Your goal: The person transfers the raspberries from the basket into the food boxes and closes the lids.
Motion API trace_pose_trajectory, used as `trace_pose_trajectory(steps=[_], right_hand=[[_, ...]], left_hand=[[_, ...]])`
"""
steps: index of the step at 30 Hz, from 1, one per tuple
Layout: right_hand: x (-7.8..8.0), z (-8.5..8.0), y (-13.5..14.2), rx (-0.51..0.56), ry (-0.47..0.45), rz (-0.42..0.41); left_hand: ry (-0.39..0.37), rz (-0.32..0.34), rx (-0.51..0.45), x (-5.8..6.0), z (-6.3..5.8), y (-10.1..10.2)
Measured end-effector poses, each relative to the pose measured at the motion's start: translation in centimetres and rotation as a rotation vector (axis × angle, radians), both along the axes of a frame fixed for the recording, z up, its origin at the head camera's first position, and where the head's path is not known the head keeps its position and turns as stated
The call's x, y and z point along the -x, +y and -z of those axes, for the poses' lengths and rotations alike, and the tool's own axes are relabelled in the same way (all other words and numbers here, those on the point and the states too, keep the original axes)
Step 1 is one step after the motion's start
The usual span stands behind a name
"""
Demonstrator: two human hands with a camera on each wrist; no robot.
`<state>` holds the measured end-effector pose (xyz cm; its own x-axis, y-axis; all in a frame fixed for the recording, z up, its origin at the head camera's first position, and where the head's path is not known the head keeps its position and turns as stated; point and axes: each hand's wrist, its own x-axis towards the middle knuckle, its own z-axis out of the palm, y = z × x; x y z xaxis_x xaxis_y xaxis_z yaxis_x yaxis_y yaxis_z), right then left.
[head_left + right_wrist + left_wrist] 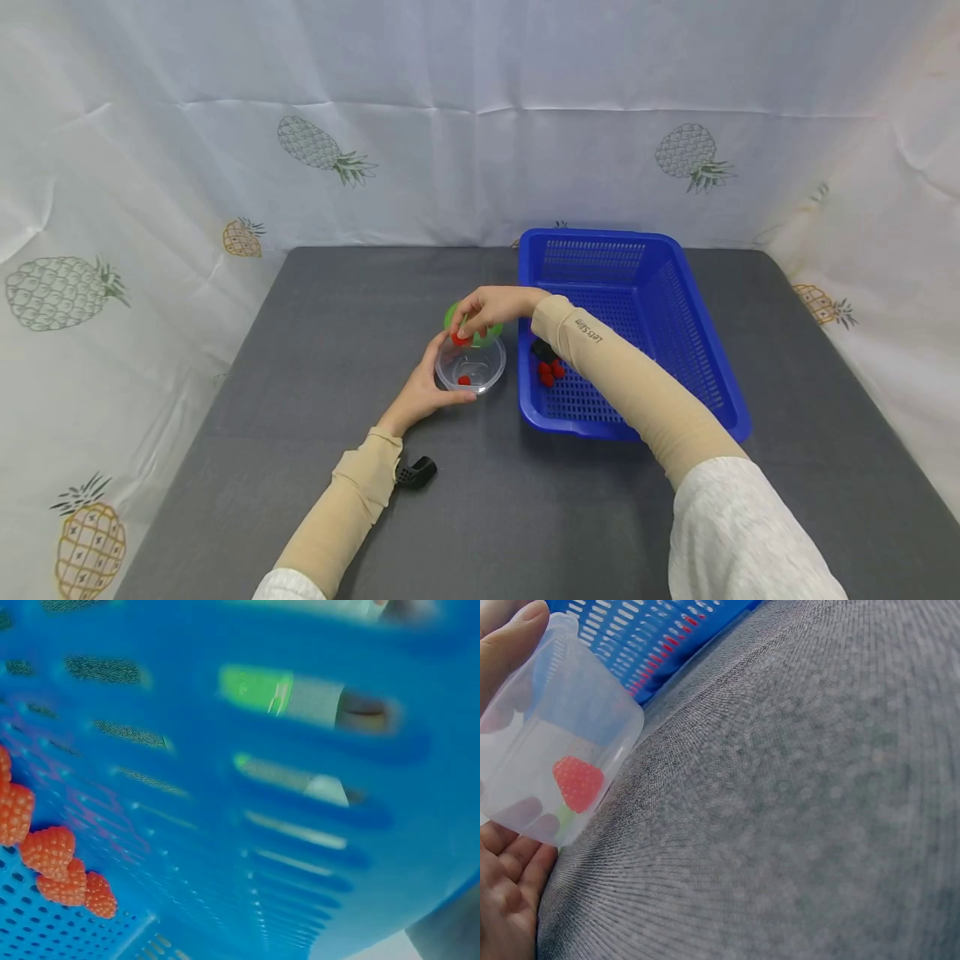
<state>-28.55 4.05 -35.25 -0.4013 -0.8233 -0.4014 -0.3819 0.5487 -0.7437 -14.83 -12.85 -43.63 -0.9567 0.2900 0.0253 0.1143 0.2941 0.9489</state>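
A small clear plastic cup [480, 367] stands on the grey table, left of the blue basket. My left hand [425, 387] grips it, thumb on the near side and fingers round the far left. One raspberry [578, 783] lies at the bottom of the cup in the left wrist view. Above the cup's far rim my right hand [491, 308] pinches another raspberry [461, 340] between thumb and fingers. A green lid [491, 335] lies behind the cup, partly hidden by the right hand. Several raspberries [49, 852] lie in the basket along its left wall.
The blue perforated basket [720, 375] stands on the right, its left wall close to the cup. My right forearm reaches across it. Black wrist straps [417, 473] are on both arms. A white curtain with pineapples [480, 175] hangs behind the grey table [315, 333].
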Motion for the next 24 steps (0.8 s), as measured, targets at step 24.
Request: trace_pose_trajectory(steps=[24], right_hand=[[-0.51, 0.12, -0.68, -0.188, 0.11, -0.154]], left_hand=[[-0.007, -0.008, 0.04, 0.05, -0.33, 0.19]])
